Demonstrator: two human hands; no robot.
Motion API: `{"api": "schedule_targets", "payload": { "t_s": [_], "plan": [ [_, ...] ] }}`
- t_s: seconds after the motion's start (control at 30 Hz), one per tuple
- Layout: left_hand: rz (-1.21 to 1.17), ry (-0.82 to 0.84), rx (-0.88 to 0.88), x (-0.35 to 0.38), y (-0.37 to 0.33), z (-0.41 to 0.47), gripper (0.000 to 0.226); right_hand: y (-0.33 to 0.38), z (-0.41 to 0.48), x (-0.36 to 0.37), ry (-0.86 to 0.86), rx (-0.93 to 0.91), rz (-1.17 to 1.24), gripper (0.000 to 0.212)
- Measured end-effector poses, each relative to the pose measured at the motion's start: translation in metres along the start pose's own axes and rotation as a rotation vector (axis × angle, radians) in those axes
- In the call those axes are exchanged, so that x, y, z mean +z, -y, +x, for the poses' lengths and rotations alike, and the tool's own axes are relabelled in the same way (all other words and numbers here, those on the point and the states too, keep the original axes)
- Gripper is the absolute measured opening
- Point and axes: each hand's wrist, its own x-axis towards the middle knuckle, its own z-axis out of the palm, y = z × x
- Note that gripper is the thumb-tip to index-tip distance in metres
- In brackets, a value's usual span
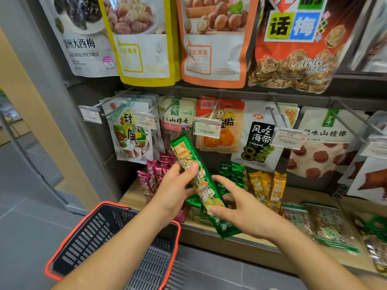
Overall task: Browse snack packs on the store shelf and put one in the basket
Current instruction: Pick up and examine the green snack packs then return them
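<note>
A long green snack pack (189, 158) is held tilted in front of the shelf, its top end up and to the left. My left hand (174, 188) grips its middle, thumb across the front. My right hand (240, 206) holds its lower part, thumb on the front and fingers behind. Under my left forearm hangs a black basket with a red rim (83, 233), and nothing shows inside it.
On the wooden shelf (314, 195) stand pink packs (150, 174), green packs (230, 174) and yellow packs (266, 187). Bagged snacks (326, 225) lie to the right. Pouches hang on metal hooks (278, 114) with price tags above. Grey floor lies to the left.
</note>
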Motion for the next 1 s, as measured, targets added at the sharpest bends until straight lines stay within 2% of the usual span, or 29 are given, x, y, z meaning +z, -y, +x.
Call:
{"api": "schedule_targets", "payload": {
  "t_s": [0.1,0.17,0.23,0.3,0.33,0.4,0.43,0.5,0.57,0.6,0.63,0.7,0.73,0.8,0.87,1.0],
  "plan": [
    [-0.066,-0.170,0.040,-0.019,-0.012,0.011,0.013,-0.004,-0.003,-0.014,0.027,0.037,-0.120,0.062],
    [0.028,-0.230,0.028,-0.031,-0.015,0.015,0.009,-0.006,-0.006,-0.022,0.012,0.043,-0.153,0.056],
    [0.167,-0.209,-0.004,-0.035,-0.009,0.016,0.013,-0.007,-0.009,-0.034,-0.041,0.041,-0.164,0.051],
    [0.189,-0.227,-0.025,-0.035,-0.002,0.018,0.019,-0.007,-0.014,-0.047,-0.078,0.057,-0.073,0.046],
    [0.188,-0.243,-0.031,-0.034,-0.001,0.019,0.020,-0.005,-0.017,-0.052,-0.104,0.056,0.058,0.043],
    [0.192,-0.263,-0.038,-0.033,0.000,0.023,0.021,-0.001,-0.018,-0.057,-0.234,0.000,0.300,0.032],
    [0.210,-0.260,-0.043,-0.032,0.000,0.024,0.021,0.000,-0.017,-0.059,-0.343,-0.041,0.342,0.027],
    [0.263,-0.231,-0.057,-0.029,0.002,0.027,0.021,0.004,-0.012,-0.063,-0.557,-0.106,0.302,0.026],
    [0.334,-0.181,-0.073,-0.025,0.009,0.032,0.020,0.009,-0.007,-0.065,-0.691,-0.161,0.133,0.031],
    [0.444,-0.156,-0.067,-0.025,0.014,0.034,0.019,0.011,-0.006,-0.066,-0.733,-0.194,0.002,0.033],
    [0.662,-0.134,-0.035,-0.027,0.019,0.037,0.017,0.015,-0.005,-0.066,-0.766,-0.225,-0.148,0.037],
    [1.274,-0.056,0.114,-0.032,0.031,0.043,0.026,0.022,0.000,-0.066,-0.780,-0.301,-0.424,0.043],
    [1.471,0.011,0.222,-0.034,0.038,0.044,0.034,0.024,0.004,-0.065,-0.755,-0.331,-0.524,0.045],
    [1.588,0.123,0.342,-0.030,0.051,0.045,0.048,0.026,0.012,-0.064,-0.688,-0.326,-0.591,0.046],
    [1.639,0.194,0.363,-0.026,0.062,0.047,0.059,0.024,0.021,-0.063,-0.636,-0.302,-0.583,0.046],
    [1.811,0.345,0.250,-0.024,0.073,0.048,0.061,0.012,0.041,-0.056,-0.545,-0.260,-0.610,0.048]
  ]
}}
